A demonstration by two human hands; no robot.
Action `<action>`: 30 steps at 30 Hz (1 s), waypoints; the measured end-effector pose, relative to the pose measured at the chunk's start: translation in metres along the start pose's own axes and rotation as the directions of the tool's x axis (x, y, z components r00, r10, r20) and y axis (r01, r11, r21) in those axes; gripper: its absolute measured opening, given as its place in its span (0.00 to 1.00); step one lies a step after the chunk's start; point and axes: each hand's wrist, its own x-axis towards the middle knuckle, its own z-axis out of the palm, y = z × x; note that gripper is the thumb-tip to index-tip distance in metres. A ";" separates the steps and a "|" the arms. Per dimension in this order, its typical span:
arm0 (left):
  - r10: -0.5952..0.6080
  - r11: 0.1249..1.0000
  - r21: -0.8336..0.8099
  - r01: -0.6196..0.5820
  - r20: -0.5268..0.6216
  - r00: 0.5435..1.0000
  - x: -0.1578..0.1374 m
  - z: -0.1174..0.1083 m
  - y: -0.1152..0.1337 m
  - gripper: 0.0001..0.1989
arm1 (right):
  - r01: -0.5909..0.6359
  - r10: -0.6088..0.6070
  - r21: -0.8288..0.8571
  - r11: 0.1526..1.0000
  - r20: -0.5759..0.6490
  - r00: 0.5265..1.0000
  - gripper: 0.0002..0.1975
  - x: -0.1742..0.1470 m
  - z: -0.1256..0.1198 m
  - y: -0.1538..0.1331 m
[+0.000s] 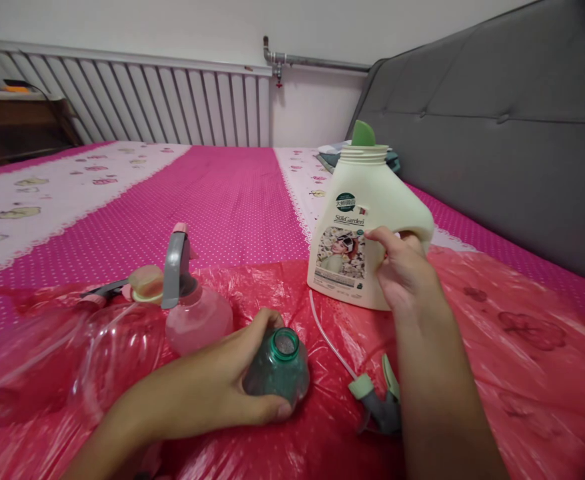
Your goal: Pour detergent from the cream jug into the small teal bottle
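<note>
My left hand point(245, 373) is wrapped round a green spray bottle point(286, 377) that has no top on it; its round neck faces up and shows a pale inside. At the right, my right hand point(405, 267) grips the handle of a large cream detergent jug point(342, 220), which stands upright with its mouth uncapped and a green spout sticking out. A grey and light-green spray head point(380, 400) lies between the two, partly hidden by my right forearm, its thin tube running toward the jug's base. Left of the green bottle stands a pink spray bottle point(200, 320) with a grey trigger top.
Clear pink bottles point(117, 353) lie at the left near a yellowish cap point(147, 283). Red plastic sheeting point(512, 373) covers the near part of the pink dotted bed point(222, 193). A grey headboard point(497, 133) borders the right; a radiator point(172, 100) lines the back wall.
</note>
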 end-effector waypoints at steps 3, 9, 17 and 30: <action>0.001 1.000 0.001 -0.001 -0.013 1.000 -0.001 0.000 0.001 0.56 | 0.007 -0.007 -0.007 1.000 -0.005 1.000 0.21 0.001 -0.001 0.001; 0.002 1.000 -0.010 -0.002 -0.006 1.000 -0.001 0.001 0.002 0.53 | 0.021 -0.021 -0.026 0.999 0.009 1.000 0.20 0.001 -0.002 0.000; -0.005 1.000 -0.015 0.005 -0.022 1.000 -0.002 0.000 0.002 0.55 | 0.023 -0.021 -0.052 0.998 0.029 0.999 0.20 0.001 -0.004 -0.001; 0.000 1.000 -0.003 0.000 -0.028 1.000 0.000 0.000 0.001 0.55 | 0.019 -0.017 -0.043 0.999 0.037 0.999 0.21 -0.003 -0.004 -0.004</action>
